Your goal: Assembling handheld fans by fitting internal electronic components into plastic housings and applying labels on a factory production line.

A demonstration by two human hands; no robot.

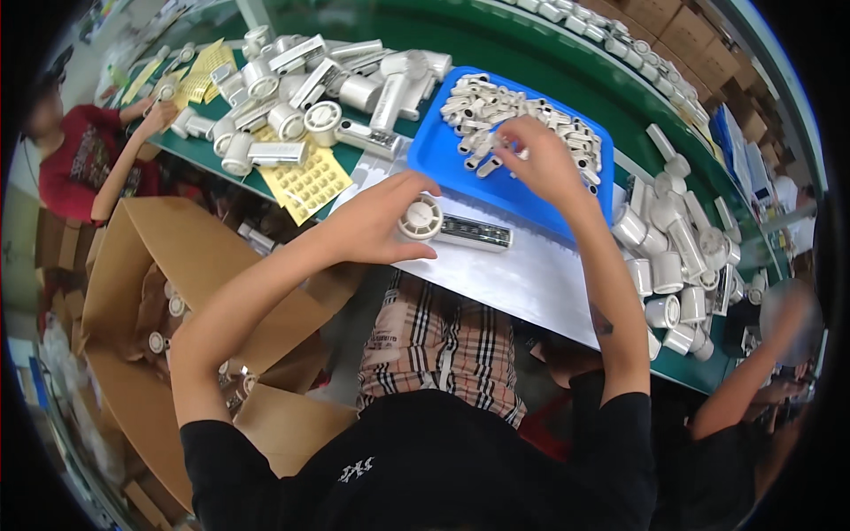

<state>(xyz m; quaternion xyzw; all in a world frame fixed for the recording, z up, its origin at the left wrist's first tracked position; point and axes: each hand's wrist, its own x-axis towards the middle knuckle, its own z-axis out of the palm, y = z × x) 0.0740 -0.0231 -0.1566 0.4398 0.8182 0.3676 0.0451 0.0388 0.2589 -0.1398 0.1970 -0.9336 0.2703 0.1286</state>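
A white device with a round, vented head and a straight handle (476, 233) lies on a shiny metal sheet (540, 281) in front of me. Dark parts show along the open side of its handle. My left hand (390, 215) is open around the round head, thumb and forefinger spread to either side of it. Over a blue tray (434, 159) my right hand (542, 157) reaches into a heap of small white plastic parts (478, 102) with dark ends. Its thumb and fingertips are closed at the heap, seemingly on one small part; its outline is unclear.
More white devices pile up on the green table at left (288, 119) and right (677, 239). A yellow sticker sheet (310, 181) lies at left. An open cardboard box (133, 265) holding devices stands at my lower left. One person (84, 150) sits left; another's arm (744, 385) shows right.
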